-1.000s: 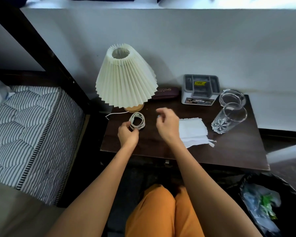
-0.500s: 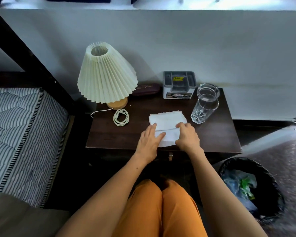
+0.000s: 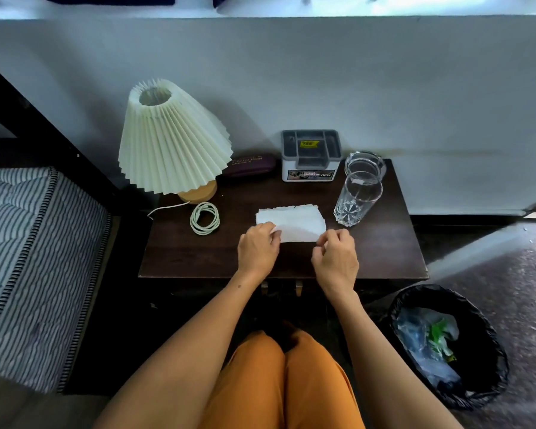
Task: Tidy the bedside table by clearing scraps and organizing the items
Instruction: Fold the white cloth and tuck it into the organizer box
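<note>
A white folded tissue (image 3: 293,222) lies in the middle of the dark bedside table (image 3: 198,258). My left hand (image 3: 257,250) pinches its near left corner, and my right hand (image 3: 334,258) pinches its near right corner. Left of the tissue a coiled white cable (image 3: 205,218) lies flat, its free end running toward the lamp. A pleated cream lamp (image 3: 171,140) stands at the back left. Right of the tissue stands a clear drinking glass (image 3: 356,199), with a glass ashtray (image 3: 365,164) behind it.
A grey and white organizer box (image 3: 311,156) and a dark maroon case (image 3: 249,165) sit against the wall. A black-lined bin (image 3: 446,345) holding plastic scraps stands on the floor at the right. A striped mattress (image 3: 34,258) is at the left.
My left hand let go of the coiled cable, which now lies on the table. Both hands moved to the tissue, first pressing flat on it, and now pinch its near corners.
</note>
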### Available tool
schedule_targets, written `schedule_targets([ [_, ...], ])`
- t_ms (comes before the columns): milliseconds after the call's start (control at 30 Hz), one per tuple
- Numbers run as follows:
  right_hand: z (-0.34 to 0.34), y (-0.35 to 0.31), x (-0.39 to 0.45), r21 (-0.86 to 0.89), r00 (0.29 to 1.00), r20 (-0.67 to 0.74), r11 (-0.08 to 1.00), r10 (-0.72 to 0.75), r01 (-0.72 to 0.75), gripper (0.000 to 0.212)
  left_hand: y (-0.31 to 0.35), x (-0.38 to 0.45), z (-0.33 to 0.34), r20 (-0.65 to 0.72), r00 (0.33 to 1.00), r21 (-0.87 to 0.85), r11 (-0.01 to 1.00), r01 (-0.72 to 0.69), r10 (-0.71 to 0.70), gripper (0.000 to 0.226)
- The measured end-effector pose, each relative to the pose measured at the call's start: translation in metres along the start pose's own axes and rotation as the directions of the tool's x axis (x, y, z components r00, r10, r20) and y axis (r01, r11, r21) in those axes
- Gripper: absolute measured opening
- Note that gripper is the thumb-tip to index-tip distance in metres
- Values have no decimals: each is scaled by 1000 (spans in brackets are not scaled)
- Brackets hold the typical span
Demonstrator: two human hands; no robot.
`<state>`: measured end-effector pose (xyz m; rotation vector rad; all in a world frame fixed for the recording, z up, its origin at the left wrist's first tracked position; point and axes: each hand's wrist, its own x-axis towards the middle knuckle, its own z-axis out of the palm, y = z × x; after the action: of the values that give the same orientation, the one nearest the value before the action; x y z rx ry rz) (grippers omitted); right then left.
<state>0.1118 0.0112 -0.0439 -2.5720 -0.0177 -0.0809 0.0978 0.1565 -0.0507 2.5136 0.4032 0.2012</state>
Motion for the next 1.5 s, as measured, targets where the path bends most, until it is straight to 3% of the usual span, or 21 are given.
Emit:
schedule_targets([
  [167,11,1,4,-54,998,36,997,-46,48,33,-1,19,1,-27,969,-61,968,243,-245,24],
  [367,28,-4,22,-37,983,180,999,22,-16,34,-13,30,10,-7,914,-63,912,405,-406,32],
  [467,38,-8,33,-109,968,248,994,45,-18,39,-8,34,13,22,851,-149,840,522,-524,56],
  [633,46,-16,33,-38,980,172,994,105,-99,33,-1,43,13,200,688,-207,656,726,-698,80],
  [700,47,-19,29,28,976,168,989,141,-148,27,-3,42,14,252,664,-189,637,747,-704,71],
  [833,42,-27,24,202,947,227,940,229,-276,29,-8,35,12,293,700,-305,631,714,-651,34],
  [933,33,-34,22,326,908,278,858,314,-396,37,-6,29,2,363,674,-513,466,721,-643,12],
  [1000,27,-37,18,387,886,287,802,364,-455,41,-3,23,-8,399,663,-616,350,706,-634,27],
  [1100,16,-44,9,489,832,307,673,463,-555,51,6,12,-27,389,677,-719,254,647,-625,39],
  [1200,1,-54,2,596,725,422,436,544,-674,60,18,0,-47,401,698,-796,152,586,-593,33],
  [1267,-14,-62,-2,644,651,562,224,510,-731,56,25,-10,-59,404,714,-822,115,558,-572,31],
  [1333,-29,-69,-8,667,622,650,65,437,-742,44,32,-23,-69,409,729,-833,103,544,-548,35],
  [1400,-44,-75,-14,676,623,670,14,403,-736,42,38,-33,-78,409,746,-837,110,536,-525,41],
  [1500,-65,-85,-19,680,636,667,31,389,-732,23,44,-44,-92,379,771,-857,121,502,-512,44],
])
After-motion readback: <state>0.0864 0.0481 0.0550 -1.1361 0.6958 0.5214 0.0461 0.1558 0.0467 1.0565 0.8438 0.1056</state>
